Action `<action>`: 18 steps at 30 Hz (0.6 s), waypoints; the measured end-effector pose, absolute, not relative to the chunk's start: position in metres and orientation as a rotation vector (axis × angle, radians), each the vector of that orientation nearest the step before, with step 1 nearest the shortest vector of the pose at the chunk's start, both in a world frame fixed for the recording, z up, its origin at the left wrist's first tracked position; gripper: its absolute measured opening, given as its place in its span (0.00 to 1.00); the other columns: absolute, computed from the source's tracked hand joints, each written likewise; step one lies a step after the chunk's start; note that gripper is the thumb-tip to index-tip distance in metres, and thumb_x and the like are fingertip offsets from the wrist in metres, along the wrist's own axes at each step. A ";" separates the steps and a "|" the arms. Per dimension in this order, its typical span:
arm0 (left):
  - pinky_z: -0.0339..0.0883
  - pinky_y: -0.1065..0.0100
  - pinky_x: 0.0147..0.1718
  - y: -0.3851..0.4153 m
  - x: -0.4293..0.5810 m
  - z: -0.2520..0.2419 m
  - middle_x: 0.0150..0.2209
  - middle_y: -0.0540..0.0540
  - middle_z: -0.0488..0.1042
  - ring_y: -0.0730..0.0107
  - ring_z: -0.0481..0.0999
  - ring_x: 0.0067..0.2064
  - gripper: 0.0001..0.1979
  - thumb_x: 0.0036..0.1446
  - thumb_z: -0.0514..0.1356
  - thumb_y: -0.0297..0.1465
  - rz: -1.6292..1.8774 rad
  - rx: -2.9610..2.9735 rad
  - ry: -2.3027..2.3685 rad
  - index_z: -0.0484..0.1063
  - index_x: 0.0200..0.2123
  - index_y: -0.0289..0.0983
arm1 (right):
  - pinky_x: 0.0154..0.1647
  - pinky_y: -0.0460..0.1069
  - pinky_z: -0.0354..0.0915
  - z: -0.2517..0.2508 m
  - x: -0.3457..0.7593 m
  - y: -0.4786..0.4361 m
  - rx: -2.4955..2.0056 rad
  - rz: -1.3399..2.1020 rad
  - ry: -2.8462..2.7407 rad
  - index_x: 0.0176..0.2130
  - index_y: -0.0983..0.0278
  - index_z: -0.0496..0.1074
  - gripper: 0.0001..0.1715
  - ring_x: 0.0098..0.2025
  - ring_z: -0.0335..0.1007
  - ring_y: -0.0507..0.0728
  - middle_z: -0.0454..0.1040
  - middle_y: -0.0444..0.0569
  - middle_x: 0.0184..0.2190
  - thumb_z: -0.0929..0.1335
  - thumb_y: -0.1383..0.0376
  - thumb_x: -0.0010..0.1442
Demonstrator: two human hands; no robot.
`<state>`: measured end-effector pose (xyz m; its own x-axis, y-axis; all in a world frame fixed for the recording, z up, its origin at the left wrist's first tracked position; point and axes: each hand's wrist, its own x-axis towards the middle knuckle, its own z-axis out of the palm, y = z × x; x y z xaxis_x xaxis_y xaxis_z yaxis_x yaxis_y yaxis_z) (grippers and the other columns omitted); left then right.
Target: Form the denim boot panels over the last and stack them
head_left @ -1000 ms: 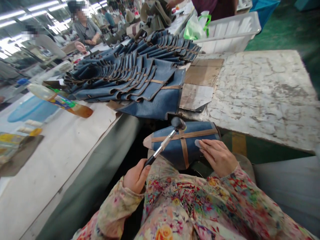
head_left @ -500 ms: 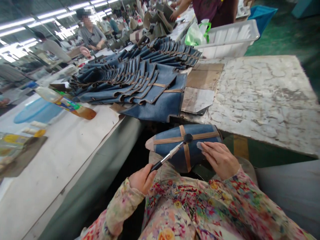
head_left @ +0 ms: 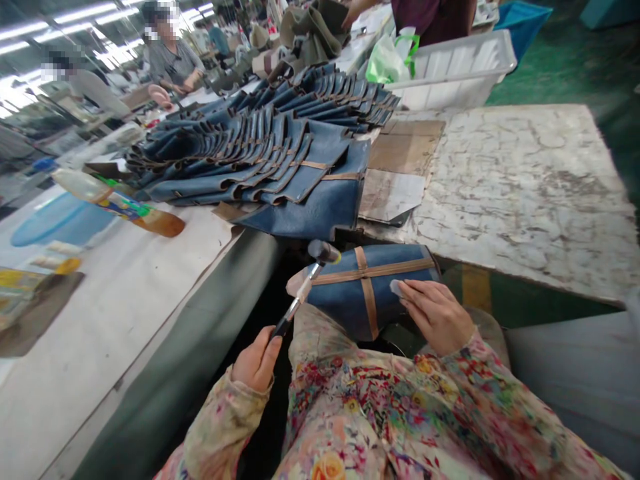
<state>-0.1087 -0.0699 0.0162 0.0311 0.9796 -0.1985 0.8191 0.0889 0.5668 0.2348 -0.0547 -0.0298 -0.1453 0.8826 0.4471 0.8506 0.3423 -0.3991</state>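
My left hand is closed round the handle of a small hammer. The hammer's dark head is raised over the left end of a blue leather piece crossed by tan strips, which lies on my lap in front of the table edge. My right hand rests flat on the right side of that piece, fingers stretched out and pressing it down. Both forearms wear floral sleeves.
A big fanned stack of blue leather pieces covers the table behind. Brown card sheets lie beside it on the worn marble-look tabletop. A bottle lies at the left, a white crate stands behind. Other people work at the far benches.
The hammer head struck the crossing of the tan strips half a second ago and has since lifted and swung left. My right hand has stayed put.
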 end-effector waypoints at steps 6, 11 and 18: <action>0.59 0.72 0.25 -0.072 -0.100 0.019 0.21 0.52 0.65 0.73 0.65 0.22 0.20 0.57 0.42 0.43 0.291 1.852 1.767 0.65 0.41 0.37 | 0.50 0.52 0.63 -0.030 0.233 -0.055 -1.520 0.045 -1.997 0.49 0.64 0.68 0.18 0.46 0.63 0.55 0.70 0.50 0.44 0.61 0.66 0.60; 0.59 0.72 0.24 -0.061 -0.068 0.011 0.20 0.51 0.65 0.72 0.67 0.22 0.20 0.58 0.41 0.41 0.188 1.956 1.647 0.66 0.41 0.37 | 0.52 0.53 0.62 -0.032 0.230 -0.062 -1.531 -0.018 -2.019 0.51 0.64 0.66 0.20 0.48 0.61 0.56 0.69 0.49 0.47 0.60 0.68 0.60; 0.63 0.72 0.29 -0.040 -0.016 0.020 0.30 0.47 0.73 0.69 0.74 0.31 0.20 0.59 0.41 0.43 0.185 2.130 1.457 0.65 0.44 0.39 | 0.51 0.52 0.62 -0.033 0.230 -0.068 -1.519 -0.035 -2.003 0.53 0.62 0.64 0.21 0.49 0.60 0.56 0.68 0.48 0.48 0.59 0.69 0.60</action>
